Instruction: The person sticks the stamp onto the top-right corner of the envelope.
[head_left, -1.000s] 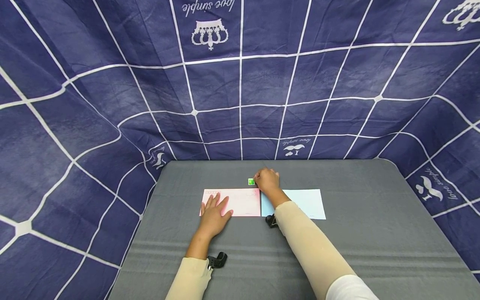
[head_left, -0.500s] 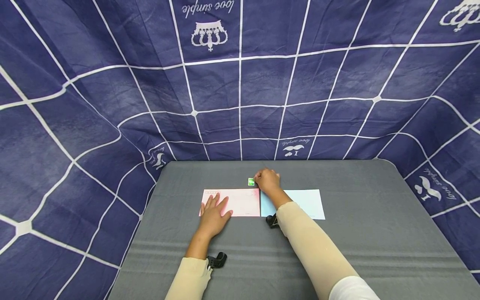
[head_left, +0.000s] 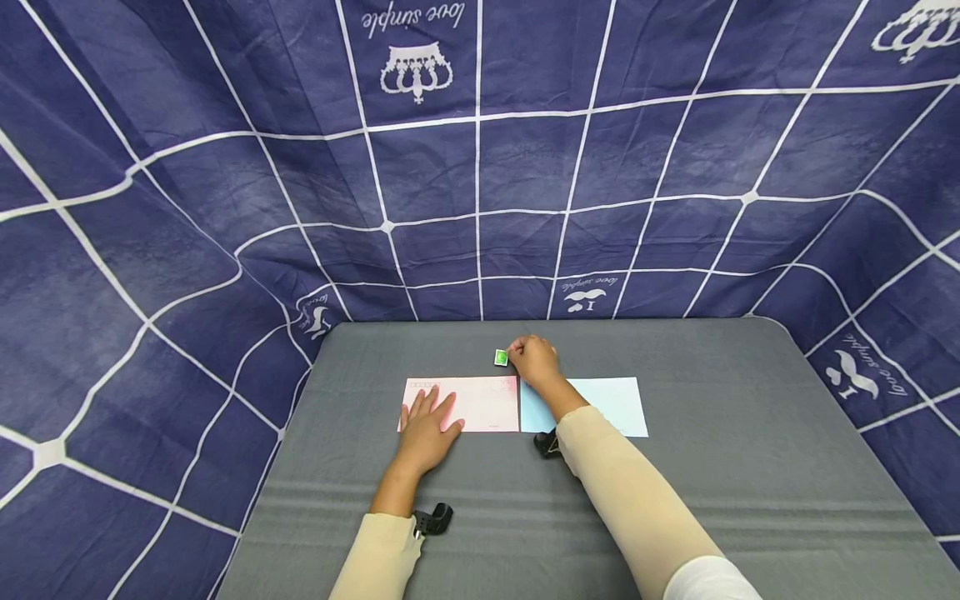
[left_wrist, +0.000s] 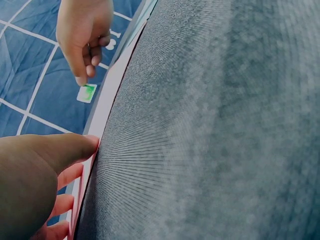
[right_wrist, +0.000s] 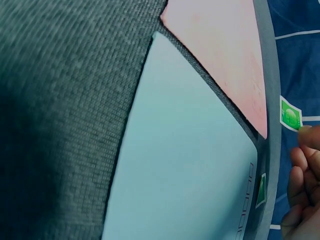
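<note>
A pink envelope (head_left: 487, 404) lies flat on the table, and my left hand (head_left: 426, 429) rests on its left half with fingers spread. Beside it on the right is a light blue envelope (head_left: 611, 404), partly covered by my right forearm. Beyond both envelopes, my right hand (head_left: 536, 360) pinches a small green stamp with a white border (head_left: 501, 357) by one corner. The right wrist view shows this stamp (right_wrist: 290, 115) held up off the table between thumb and finger. A second green stamp (right_wrist: 261, 190) lies past the blue envelope's far edge, hidden by the right hand in the head view.
The grey cloth-covered table (head_left: 750, 467) extends to both sides and toward the front. A dark blue curtain with white lines (head_left: 540, 167) hangs behind it and at both sides. A black wrist camera (head_left: 435, 520) sits on the left forearm.
The pinched stamp has risen a little and tilted, moving slightly up in the view. My left hand has stayed on the pink envelope.
</note>
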